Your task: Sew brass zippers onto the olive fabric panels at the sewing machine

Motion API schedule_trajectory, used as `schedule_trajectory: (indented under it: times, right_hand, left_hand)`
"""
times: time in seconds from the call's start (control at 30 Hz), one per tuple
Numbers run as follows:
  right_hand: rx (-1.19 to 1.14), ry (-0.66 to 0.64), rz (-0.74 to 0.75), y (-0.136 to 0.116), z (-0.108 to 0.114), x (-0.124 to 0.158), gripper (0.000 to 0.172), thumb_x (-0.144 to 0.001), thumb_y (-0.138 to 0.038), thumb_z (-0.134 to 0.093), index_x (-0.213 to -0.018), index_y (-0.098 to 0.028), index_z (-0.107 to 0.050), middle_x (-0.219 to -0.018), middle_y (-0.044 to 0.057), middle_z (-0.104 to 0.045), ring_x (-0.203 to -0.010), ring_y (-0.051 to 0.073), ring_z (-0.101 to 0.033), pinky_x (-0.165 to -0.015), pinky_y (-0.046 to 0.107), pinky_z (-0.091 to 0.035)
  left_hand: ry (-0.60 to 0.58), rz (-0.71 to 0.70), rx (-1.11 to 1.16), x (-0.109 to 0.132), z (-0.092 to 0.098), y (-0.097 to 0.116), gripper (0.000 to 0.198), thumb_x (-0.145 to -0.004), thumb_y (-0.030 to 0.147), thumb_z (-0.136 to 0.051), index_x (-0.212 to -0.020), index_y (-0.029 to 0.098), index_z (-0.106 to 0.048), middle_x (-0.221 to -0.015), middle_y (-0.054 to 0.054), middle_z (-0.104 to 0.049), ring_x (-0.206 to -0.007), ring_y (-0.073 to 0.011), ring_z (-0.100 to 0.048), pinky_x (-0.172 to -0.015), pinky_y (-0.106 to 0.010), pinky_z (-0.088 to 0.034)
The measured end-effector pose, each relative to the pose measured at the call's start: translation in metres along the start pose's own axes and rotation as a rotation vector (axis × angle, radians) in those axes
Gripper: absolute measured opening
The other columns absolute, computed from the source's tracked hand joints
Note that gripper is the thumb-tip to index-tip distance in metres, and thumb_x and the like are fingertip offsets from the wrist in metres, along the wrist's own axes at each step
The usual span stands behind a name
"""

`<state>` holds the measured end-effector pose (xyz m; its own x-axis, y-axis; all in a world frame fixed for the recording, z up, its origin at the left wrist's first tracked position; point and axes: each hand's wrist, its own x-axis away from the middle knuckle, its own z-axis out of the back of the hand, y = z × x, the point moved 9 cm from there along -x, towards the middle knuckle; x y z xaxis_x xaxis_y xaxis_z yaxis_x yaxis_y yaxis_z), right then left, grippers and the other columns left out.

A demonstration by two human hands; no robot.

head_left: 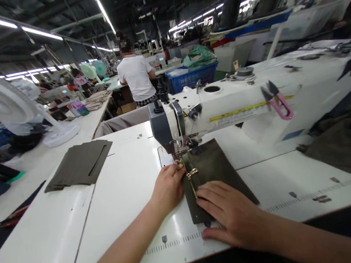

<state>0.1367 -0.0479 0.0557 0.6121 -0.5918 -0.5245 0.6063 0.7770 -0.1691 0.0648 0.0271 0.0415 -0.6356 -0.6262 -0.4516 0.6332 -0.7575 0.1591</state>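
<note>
Fabric (219, 166) under machine head (163, 124); stack (76, 166) left.

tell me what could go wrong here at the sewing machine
The left hand is close to the sewing head, so it might get hurt. The metal zipper pull on the dark fabric is near too and could snag. If the right hand presses unevenly, the fabric might skew.
</note>
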Motion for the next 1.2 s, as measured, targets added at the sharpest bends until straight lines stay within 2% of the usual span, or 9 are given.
schedule_trajectory:
  times: [0.1, 0.2, 0.33, 0.47, 0.63, 0.83, 1.2]
  right_hand:
    - [0.143, 0.086, 0.049, -0.017, -0.005, 0.007, 0.029, -0.083, -0.017, -0.046, -0.098, 0.001, -0.063, -0.105, 0.020, -0.062, -0.100, 0.028, -0.056, -0.086, 0.039, -0.049]
    - [0.190, 0.164, 0.117, -0.023, -0.009, 0.008, 0.031, -0.082, -0.005, -0.037, -0.088, 0.000, -0.066, -0.095, 0.018, -0.066, -0.092, 0.024, -0.061, -0.082, 0.033, -0.052]
    - [0.180, 0.218, 0.117, -0.020, -0.003, 0.007, 0.039, -0.085, -0.003, -0.029, -0.083, -0.002, -0.068, -0.090, 0.015, -0.068, -0.088, 0.022, -0.063, -0.079, 0.030, -0.054]
    - [0.176, 0.259, 0.100, -0.018, 0.003, 0.005, 0.041, -0.086, -0.003, -0.028, -0.080, -0.003, -0.069, -0.089, 0.014, -0.069, -0.087, 0.022, -0.064, -0.078, 0.029, -0.054]
    - [0.157, 0.226, 0.093, -0.012, 0.000, 0.000, 0.043, -0.087, -0.005, -0.026, -0.083, -0.004, -0.068, -0.091, 0.014, -0.068, -0.088, 0.021, -0.064, -0.079, 0.029, -0.054]
    - [0.122, 0.199, 0.078, 0.001, -0.006, -0.008, 0.039, -0.083, -0.003, -0.029, -0.085, -0.004, -0.068, -0.092, 0.015, -0.068, -0.089, 0.021, -0.063, -0.079, 0.029, -0.055]
    - [0.127, 0.183, 0.089, 0.017, -0.015, -0.022, 0.039, -0.081, -0.001, -0.029, -0.087, -0.006, -0.067, -0.092, 0.013, -0.068, -0.089, 0.020, -0.063, -0.079, 0.028, -0.055]
  left_hand:
    - [0.013, -0.016, -0.014, 0.004, 0.002, 0.002, 0.034, -0.071, 0.005, -0.047, -0.101, 0.014, -0.059, -0.104, -0.010, -0.063, -0.099, -0.0228, -0.058, -0.087, -0.041, -0.046]
    - [0.036, -0.053, -0.030, 0.015, 0.007, 0.012, 0.025, -0.076, 0.008, -0.048, -0.096, 0.018, -0.061, -0.100, -0.007, -0.066, -0.091, -0.0204, -0.062, -0.086, -0.043, -0.047]
    - [0.068, -0.075, -0.051, 0.026, 0.012, 0.026, 0.022, -0.083, 0.010, -0.045, -0.097, 0.015, -0.060, -0.103, -0.009, -0.066, -0.096, -0.0214, -0.061, -0.086, -0.041, -0.049]
    - [0.061, -0.083, -0.054, 0.025, 0.012, 0.029, 0.023, -0.084, 0.009, -0.043, -0.100, 0.013, -0.060, -0.104, -0.010, -0.065, -0.099, -0.0215, -0.060, -0.089, -0.040, -0.049]
    - [0.024, -0.075, -0.061, 0.016, 0.010, 0.023, 0.022, -0.083, 0.009, -0.045, -0.098, 0.013, -0.060, -0.104, -0.010, -0.065, -0.099, -0.0213, -0.060, -0.090, -0.041, -0.049]
    - [0.034, -0.094, -0.003, 0.007, 0.010, 0.015, 0.019, -0.084, 0.010, -0.044, -0.096, 0.012, -0.059, -0.101, -0.011, -0.065, -0.094, -0.0204, -0.061, -0.091, -0.041, -0.048]
    - [0.049, -0.028, 0.008, -0.006, 0.002, -0.005, 0.013, -0.085, 0.013, -0.045, -0.089, 0.013, -0.058, -0.083, -0.009, -0.060, -0.082, -0.0199, -0.057, -0.075, -0.035, -0.053]
